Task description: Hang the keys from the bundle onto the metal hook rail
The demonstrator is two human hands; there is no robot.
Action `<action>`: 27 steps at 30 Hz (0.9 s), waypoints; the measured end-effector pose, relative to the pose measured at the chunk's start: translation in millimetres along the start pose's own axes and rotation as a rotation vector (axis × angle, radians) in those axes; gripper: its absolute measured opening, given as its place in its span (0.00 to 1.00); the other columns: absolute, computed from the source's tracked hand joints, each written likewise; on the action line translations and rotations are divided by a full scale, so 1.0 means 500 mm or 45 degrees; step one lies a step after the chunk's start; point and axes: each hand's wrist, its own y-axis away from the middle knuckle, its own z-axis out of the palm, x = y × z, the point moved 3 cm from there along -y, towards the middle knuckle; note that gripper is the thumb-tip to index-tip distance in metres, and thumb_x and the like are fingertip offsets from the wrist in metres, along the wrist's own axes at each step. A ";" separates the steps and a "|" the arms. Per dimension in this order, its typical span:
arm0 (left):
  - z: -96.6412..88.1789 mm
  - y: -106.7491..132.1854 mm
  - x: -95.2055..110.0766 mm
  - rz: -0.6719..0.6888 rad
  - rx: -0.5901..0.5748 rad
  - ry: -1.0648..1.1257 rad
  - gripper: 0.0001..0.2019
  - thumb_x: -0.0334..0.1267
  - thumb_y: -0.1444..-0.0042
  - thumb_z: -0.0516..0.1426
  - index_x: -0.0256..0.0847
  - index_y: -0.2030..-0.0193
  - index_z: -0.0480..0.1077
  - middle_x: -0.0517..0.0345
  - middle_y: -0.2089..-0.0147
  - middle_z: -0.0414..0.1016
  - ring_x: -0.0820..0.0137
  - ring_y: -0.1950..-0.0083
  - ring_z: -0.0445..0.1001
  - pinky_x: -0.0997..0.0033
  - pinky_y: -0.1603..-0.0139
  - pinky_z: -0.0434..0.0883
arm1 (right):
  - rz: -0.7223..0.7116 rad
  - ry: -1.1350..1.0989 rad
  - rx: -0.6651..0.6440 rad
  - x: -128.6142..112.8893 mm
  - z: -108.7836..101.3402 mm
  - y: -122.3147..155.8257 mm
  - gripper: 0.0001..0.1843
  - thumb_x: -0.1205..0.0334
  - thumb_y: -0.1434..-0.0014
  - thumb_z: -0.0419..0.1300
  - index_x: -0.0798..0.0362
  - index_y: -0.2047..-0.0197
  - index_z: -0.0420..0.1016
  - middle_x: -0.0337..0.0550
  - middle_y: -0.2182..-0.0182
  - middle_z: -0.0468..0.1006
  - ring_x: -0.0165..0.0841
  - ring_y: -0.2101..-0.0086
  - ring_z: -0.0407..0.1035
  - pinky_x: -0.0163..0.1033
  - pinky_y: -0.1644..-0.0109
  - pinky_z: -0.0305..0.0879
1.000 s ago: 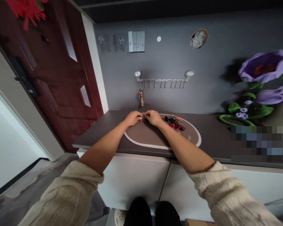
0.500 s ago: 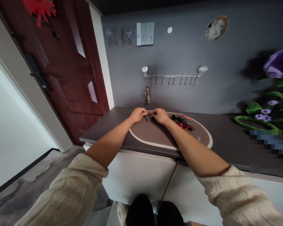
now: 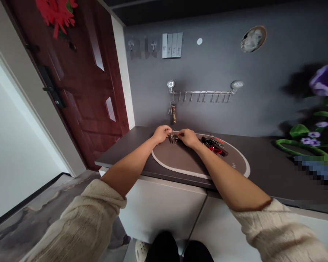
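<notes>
Both my hands meet above the far left part of a brown oval mat [image 3: 177, 162] with a pale rim. My left hand [image 3: 163, 134] pinches a bunch of keys [image 3: 173, 138] from its left side. From the right, my right hand [image 3: 188, 137] has its fingers closed on the same bunch. The metal pieces dangle between the two hands, too small to tell apart. Beside my right hand lies a pile of more keys [image 3: 214, 145], with black, red and metal parts. Another key ring with a brown tag marked "Love" [image 3: 174, 114] hangs from the wall rack.
A clear hook rack [image 3: 202, 92] is fixed to the grey wall above the mat. Purple flowers with green stems [image 3: 311, 140] stand at the right of the dark counter [image 3: 265, 174]. A dark red door [image 3: 84, 105] is on the left, and white cabinet doors [image 3: 166, 203] are below.
The view has tilted slightly, shifting everything a little down and right. My hands stay at the keys, which now hang a bit more spread between my fingers.
</notes>
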 end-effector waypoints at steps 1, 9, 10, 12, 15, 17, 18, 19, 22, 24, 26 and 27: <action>0.000 0.000 0.001 -0.014 0.006 0.054 0.05 0.30 0.51 0.50 0.34 0.72 0.66 0.58 0.74 0.69 0.78 0.73 0.66 0.74 0.68 0.66 | -0.002 -0.008 0.001 0.000 0.000 0.000 0.10 0.67 0.53 0.55 0.55 0.67 0.75 0.46 0.68 0.76 0.33 0.68 0.68 0.33 0.63 0.58; 0.002 0.000 0.007 -0.115 0.046 0.468 0.03 0.28 0.50 0.52 0.33 0.73 0.65 0.59 0.75 0.68 0.80 0.74 0.66 0.73 0.65 0.67 | 0.030 -0.292 0.091 0.002 -0.004 0.000 0.09 0.66 0.53 0.56 0.55 0.67 0.73 0.43 0.71 0.75 0.29 0.70 0.67 0.32 0.64 0.58; 0.002 0.001 0.008 -0.123 0.042 0.510 0.02 0.29 0.50 0.52 0.33 0.72 0.64 0.60 0.76 0.68 0.80 0.75 0.66 0.72 0.65 0.67 | 0.021 -0.343 0.112 0.002 -0.005 -0.001 0.08 0.65 0.53 0.55 0.55 0.68 0.73 0.42 0.71 0.75 0.28 0.70 0.67 0.32 0.64 0.58; 0.002 0.002 0.009 -0.129 0.033 0.580 0.02 0.29 0.50 0.53 0.33 0.72 0.64 0.60 0.76 0.68 0.80 0.75 0.67 0.72 0.65 0.67 | -0.003 -0.465 0.142 0.001 -0.005 -0.003 0.09 0.62 0.52 0.55 0.56 0.68 0.73 0.41 0.71 0.75 0.27 0.71 0.66 0.32 0.64 0.59; 0.000 0.005 0.014 -0.138 0.031 0.646 0.02 0.30 0.50 0.53 0.33 0.72 0.64 0.60 0.75 0.68 0.80 0.75 0.67 0.71 0.63 0.67 | -0.045 -0.643 0.151 0.000 -0.003 -0.007 0.12 0.59 0.51 0.54 0.56 0.67 0.72 0.42 0.70 0.75 0.26 0.71 0.66 0.32 0.63 0.59; 0.000 0.006 0.018 -0.142 0.028 0.674 0.02 0.30 0.51 0.53 0.33 0.72 0.65 0.60 0.75 0.68 0.80 0.74 0.67 0.71 0.62 0.67 | -0.065 -0.699 0.147 0.000 -0.002 -0.008 0.13 0.57 0.52 0.54 0.56 0.66 0.71 0.42 0.69 0.75 0.26 0.71 0.66 0.32 0.63 0.59; 0.000 0.007 0.020 -0.141 0.021 0.686 0.03 0.31 0.51 0.53 0.33 0.72 0.65 0.60 0.75 0.68 0.80 0.74 0.67 0.70 0.61 0.67 | -0.073 -0.709 0.148 0.000 -0.002 -0.008 0.13 0.56 0.52 0.55 0.56 0.67 0.71 0.42 0.69 0.75 0.26 0.71 0.66 0.33 0.63 0.59; 0.001 0.008 0.022 -0.138 0.012 0.698 0.03 0.31 0.51 0.54 0.33 0.72 0.65 0.60 0.75 0.68 0.80 0.73 0.67 0.70 0.61 0.67 | -0.079 -0.715 0.150 -0.001 -0.002 -0.007 0.14 0.55 0.53 0.55 0.56 0.67 0.71 0.42 0.69 0.75 0.26 0.71 0.65 0.33 0.63 0.59; 0.003 0.008 0.024 -0.128 -0.012 0.726 0.04 0.32 0.52 0.55 0.33 0.71 0.65 0.60 0.75 0.69 0.80 0.73 0.68 0.69 0.61 0.67 | -0.094 -0.742 0.166 -0.001 -0.005 -0.005 0.14 0.55 0.53 0.55 0.56 0.68 0.72 0.42 0.70 0.74 0.26 0.71 0.65 0.33 0.63 0.60; 0.004 0.009 0.024 -0.128 -0.014 0.739 0.04 0.33 0.53 0.55 0.33 0.71 0.65 0.60 0.75 0.69 0.79 0.73 0.68 0.69 0.61 0.68 | -0.097 -0.762 0.186 -0.001 -0.007 -0.004 0.14 0.55 0.54 0.55 0.56 0.69 0.72 0.42 0.71 0.74 0.26 0.71 0.65 0.33 0.64 0.60; 0.005 0.009 0.023 -0.123 -0.018 0.752 0.05 0.32 0.53 0.55 0.32 0.71 0.65 0.60 0.75 0.68 0.79 0.73 0.68 0.69 0.61 0.68 | -0.090 -0.783 0.202 0.001 -0.007 -0.005 0.14 0.55 0.54 0.55 0.57 0.69 0.71 0.42 0.72 0.74 0.26 0.72 0.65 0.33 0.64 0.60; 0.006 0.009 0.023 -0.115 -0.023 0.760 0.05 0.33 0.53 0.55 0.32 0.71 0.65 0.60 0.75 0.68 0.79 0.73 0.68 0.69 0.62 0.68 | -0.085 -0.806 0.204 0.002 -0.006 -0.006 0.14 0.54 0.54 0.55 0.57 0.70 0.71 0.42 0.72 0.74 0.26 0.72 0.65 0.33 0.64 0.60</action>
